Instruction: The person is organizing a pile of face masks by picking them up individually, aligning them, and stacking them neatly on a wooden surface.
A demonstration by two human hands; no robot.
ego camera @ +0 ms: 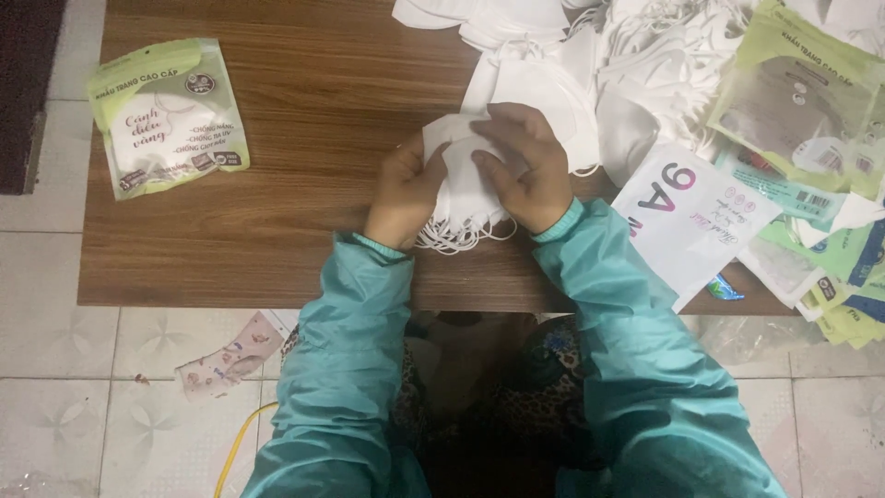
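Teal sleeves (369, 369) leading to left hand (403, 192) and right hand (530, 171), fingers (493, 171) gripping a white mask stack (466, 198) over the surface (304, 184).

Dim, cool indoor light is falling from above. White masks (590, 55) at the frame's upper right are blowing out, losing detail. Deep shadow is filling the lower centre. Overall image is looking soft, slightly compressed.

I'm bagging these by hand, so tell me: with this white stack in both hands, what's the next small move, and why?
Probably square the stack of white masks first: the left hand and right hand both grip it, yet its ear loops spill loose beneath, and the filled green pouch lies well off to the left.
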